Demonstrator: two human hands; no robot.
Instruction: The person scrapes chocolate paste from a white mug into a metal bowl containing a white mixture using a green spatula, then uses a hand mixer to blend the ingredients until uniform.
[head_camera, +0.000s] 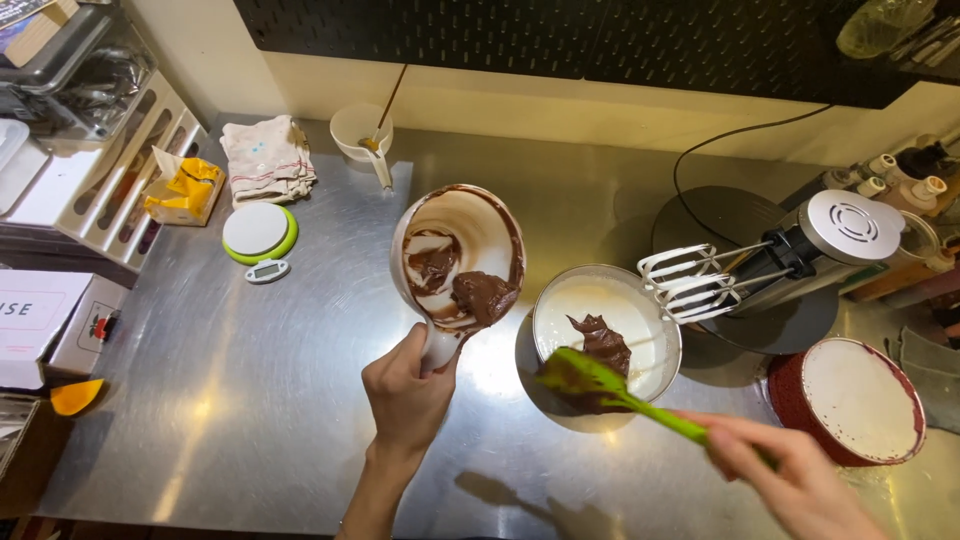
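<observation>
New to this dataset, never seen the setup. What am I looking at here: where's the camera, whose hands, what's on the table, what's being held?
There is no machine here: a person works with two bare hands, and the single picture comes from a camera worn on their head, looking down at a steel counter.

The left hand holds a white saucepan by its handle, tilted up, with chocolate cream clinging inside. The right hand holds a green spatula, its blade smeared with chocolate, over a metal bowl of white cream with a chocolate dollop in it.

Also on the counter: a hand mixer lying with its beaters over the bowl's edge, a red cake with white top, a small kitchen scale, a folded cloth, and a small white bowl with a stick in it.
</observation>
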